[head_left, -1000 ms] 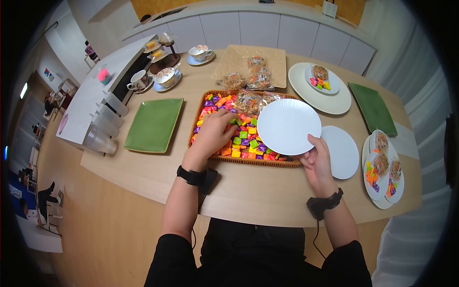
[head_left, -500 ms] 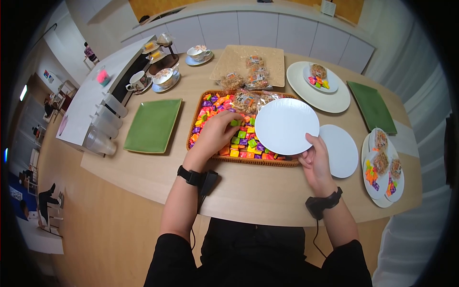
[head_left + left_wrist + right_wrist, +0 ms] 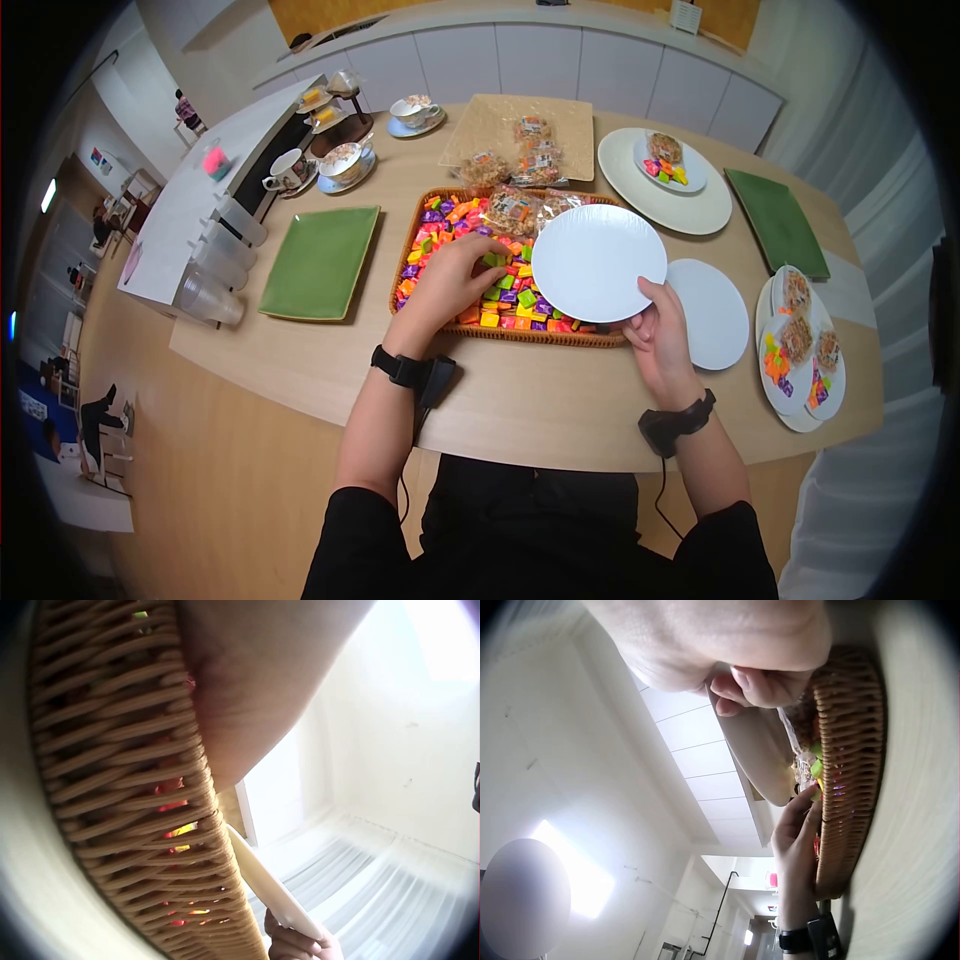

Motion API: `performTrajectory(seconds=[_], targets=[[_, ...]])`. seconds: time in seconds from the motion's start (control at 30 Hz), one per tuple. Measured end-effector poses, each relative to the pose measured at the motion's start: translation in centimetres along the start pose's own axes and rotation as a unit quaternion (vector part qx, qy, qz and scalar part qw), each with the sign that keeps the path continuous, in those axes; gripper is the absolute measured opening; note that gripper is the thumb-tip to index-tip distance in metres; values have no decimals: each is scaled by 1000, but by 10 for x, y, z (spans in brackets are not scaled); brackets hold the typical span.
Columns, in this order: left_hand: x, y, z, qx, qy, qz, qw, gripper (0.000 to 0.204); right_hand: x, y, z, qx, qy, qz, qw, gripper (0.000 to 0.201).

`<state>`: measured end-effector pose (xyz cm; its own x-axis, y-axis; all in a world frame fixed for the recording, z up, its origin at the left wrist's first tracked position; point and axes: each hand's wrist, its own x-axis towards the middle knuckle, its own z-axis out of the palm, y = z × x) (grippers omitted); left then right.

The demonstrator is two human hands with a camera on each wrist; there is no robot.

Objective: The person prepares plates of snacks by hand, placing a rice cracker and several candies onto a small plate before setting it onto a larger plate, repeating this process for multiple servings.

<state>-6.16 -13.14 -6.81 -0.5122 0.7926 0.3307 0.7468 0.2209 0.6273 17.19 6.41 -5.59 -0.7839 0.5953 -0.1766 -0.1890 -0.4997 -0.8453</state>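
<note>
My left hand (image 3: 457, 272) reaches into a wicker basket (image 3: 535, 336) of brightly wrapped candies (image 3: 515, 298). Its thumb and fingers are curled around a green wrapped candy (image 3: 490, 259), which also shows at the fingertips in the right wrist view. A round white plate (image 3: 598, 263) tilts over the basket's right part, its rim held by my right hand (image 3: 660, 335). In the right wrist view the fingers (image 3: 754, 686) of that hand curl under the plate (image 3: 754, 746). Bagged crunchy snacks (image 3: 515, 208) lie at the back of the basket.
Another white plate (image 3: 712, 315) lies to the right. Filled plates (image 3: 800, 415) stand at the far right and on a large oval platter (image 3: 640, 205) behind. Green plates (image 3: 320, 265) flank both sides. Cups (image 3: 345, 163) and a beige tray (image 3: 575, 150) stand at the back.
Both hands and the tilted plate stay almost in place. The whole scene has shifted very slightly left in the head view.
</note>
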Motion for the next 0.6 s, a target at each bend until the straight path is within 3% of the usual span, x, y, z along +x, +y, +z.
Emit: performTrajectory(seconds=[0.13, 0.23, 0.37, 0.43, 0.6], targets=[[2, -4, 0, -1, -2, 33, 999, 17, 3, 1, -2, 4, -11, 3, 1000, 22], [2, -3, 0, -6, -12, -22, 1000, 16, 1, 1, -2, 0, -6, 8, 1000, 22], [2, -4, 0, -38, 9, -10, 999, 15, 1, -1, 1, 5, -11, 12, 1000, 22], [4, 6, -5, -107, 69, 41, 991, 14, 0, -1, -1, 3, -11, 13, 1000, 22], [8, 56, 0, -160, 29, 118, 980, 14, 1, -2, 1, 9, -13, 12, 1000, 21]])
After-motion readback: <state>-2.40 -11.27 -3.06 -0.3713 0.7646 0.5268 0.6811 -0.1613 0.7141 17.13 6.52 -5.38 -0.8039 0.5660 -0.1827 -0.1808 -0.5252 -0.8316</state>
